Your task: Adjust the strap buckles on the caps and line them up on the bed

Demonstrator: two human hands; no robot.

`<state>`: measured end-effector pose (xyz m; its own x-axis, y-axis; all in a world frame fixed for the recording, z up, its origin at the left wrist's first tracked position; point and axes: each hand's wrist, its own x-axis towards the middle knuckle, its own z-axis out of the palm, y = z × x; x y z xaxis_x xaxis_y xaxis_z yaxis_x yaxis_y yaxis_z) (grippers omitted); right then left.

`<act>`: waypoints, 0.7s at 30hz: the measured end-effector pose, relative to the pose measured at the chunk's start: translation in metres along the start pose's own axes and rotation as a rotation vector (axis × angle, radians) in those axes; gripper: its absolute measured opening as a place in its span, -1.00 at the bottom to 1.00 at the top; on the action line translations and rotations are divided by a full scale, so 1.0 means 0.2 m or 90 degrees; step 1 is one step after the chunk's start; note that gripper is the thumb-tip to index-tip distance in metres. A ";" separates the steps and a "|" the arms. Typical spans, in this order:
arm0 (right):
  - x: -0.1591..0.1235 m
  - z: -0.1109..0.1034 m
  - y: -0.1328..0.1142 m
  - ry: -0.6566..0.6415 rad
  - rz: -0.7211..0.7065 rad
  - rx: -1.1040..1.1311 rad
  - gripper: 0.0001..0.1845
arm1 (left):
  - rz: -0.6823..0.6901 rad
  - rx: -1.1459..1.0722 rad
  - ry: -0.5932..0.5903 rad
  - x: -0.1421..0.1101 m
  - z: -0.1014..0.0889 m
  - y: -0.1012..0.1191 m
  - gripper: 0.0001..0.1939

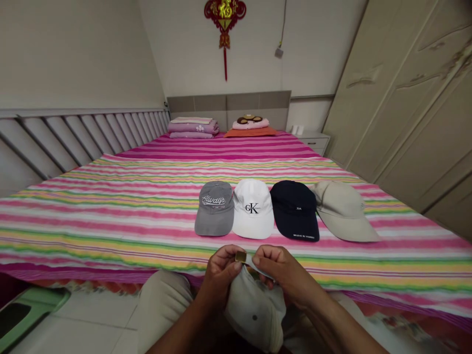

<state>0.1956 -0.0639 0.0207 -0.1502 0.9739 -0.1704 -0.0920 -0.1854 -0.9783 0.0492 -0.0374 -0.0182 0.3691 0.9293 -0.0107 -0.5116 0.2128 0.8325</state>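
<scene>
We are in a bedroom, facing a bed [110, 206] covered with a sheet of pink, white, yellow and green stripes. A red knot ornament [224, 19] hangs on the far wall above the grey headboard [228, 105], folded blankets [192, 128] and a pillow [250, 129] lie at the head of the bed, a nightstand [313, 140] stands in the corner, and a wardrobe [405, 98] fills the right side. Four caps lie in a row near the bed's front edge, brims toward us, each touching its neighbour: a grey cap [215, 209], a white cap [253, 209], a navy cap [295, 210] and a beige cap [342, 210]. In front of the row, just off the bed's edge and above our lap, we hold a fifth cap [254, 309], pale cream, with its crown hanging down between our wrists. Our hands are close together over its back strap [258, 268]: the left hand [219, 275] pinches the small brass buckle [241, 256] between thumb and fingers, and the right hand [282, 273] is closed on the strap just beside it. A green stool [29, 309] stands on the tiled floor at lower left.
</scene>
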 end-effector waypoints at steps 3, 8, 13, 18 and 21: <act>0.00 0.01 0.00 0.006 0.003 -0.001 -0.69 | -0.006 0.009 -0.009 0.00 -0.01 0.00 -0.72; 0.00 0.00 -0.01 -0.020 -0.007 -0.015 -0.73 | 0.008 0.042 -0.036 0.00 -0.02 0.01 -0.75; 0.01 -0.01 -0.02 -0.050 -0.001 -0.014 -0.73 | 0.023 0.040 -0.033 0.00 -0.03 0.00 -0.76; 0.02 0.01 0.02 -0.041 0.013 0.005 -0.70 | 0.138 0.099 -0.051 0.01 -0.04 -0.03 -0.84; 0.03 0.01 0.05 -0.044 0.019 0.036 -0.67 | 0.160 0.106 -0.053 0.01 -0.03 -0.04 -0.84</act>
<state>0.1916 -0.0609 0.0107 -0.2218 0.9566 -0.1892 -0.1409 -0.2234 -0.9645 0.0480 -0.0358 -0.0280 0.3128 0.9175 0.2458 -0.4628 -0.0787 0.8830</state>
